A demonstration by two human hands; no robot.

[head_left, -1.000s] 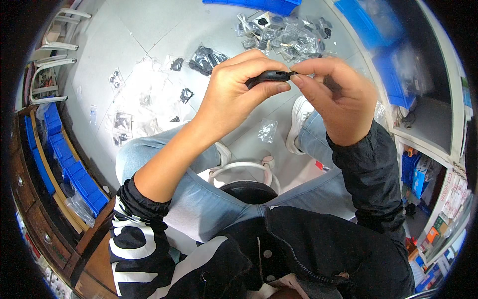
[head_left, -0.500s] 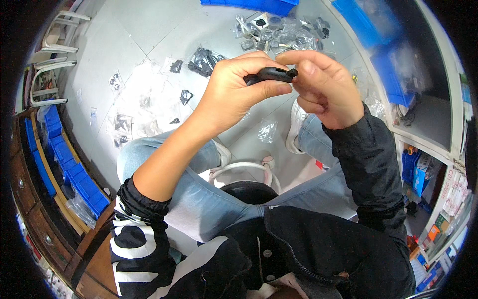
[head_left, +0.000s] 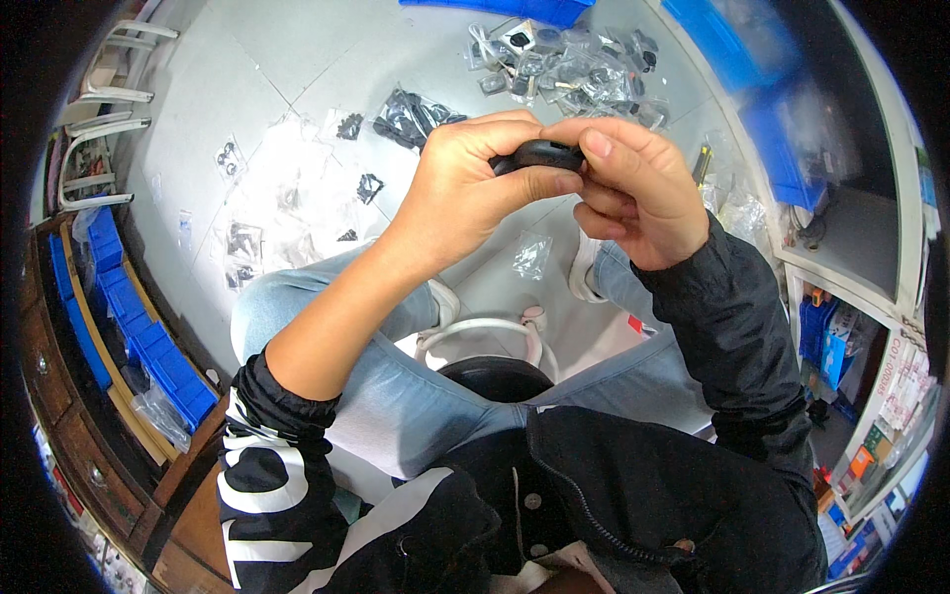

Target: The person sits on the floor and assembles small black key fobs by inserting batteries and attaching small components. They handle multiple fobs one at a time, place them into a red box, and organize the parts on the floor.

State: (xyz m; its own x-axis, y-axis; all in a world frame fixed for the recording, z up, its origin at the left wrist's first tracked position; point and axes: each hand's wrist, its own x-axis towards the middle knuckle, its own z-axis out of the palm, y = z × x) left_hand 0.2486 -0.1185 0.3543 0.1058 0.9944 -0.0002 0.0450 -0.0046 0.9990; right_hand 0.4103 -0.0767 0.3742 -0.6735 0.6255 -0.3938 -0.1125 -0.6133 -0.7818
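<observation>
My left hand [head_left: 463, 176] is closed round a small black rounded plastic piece [head_left: 546, 152], with the thumb below it and the fingers over the top. A short dark slot shows on the piece's side, but its exact kind is unclear. At the piece's right end, my right hand [head_left: 648, 188] pinches with thumb and forefinger, and its other fingers curl underneath. That end is hidden by the fingertips. Both hands hold the piece up in front of me, above the floor and beyond my knees.
Bagged small parts [head_left: 584, 74] lie heaped on the floor ahead, near a blue bin [head_left: 505, 8]. A bag of black parts [head_left: 411, 119] and loose clear bags [head_left: 532, 257] lie nearer. Blue trays [head_left: 158, 361] line the left; a shelf unit [head_left: 851, 272] stands right.
My right hand has moved slightly left, and its thumb and forefinger have closed on the piece's right end. The small tab that stuck out there is now covered.
</observation>
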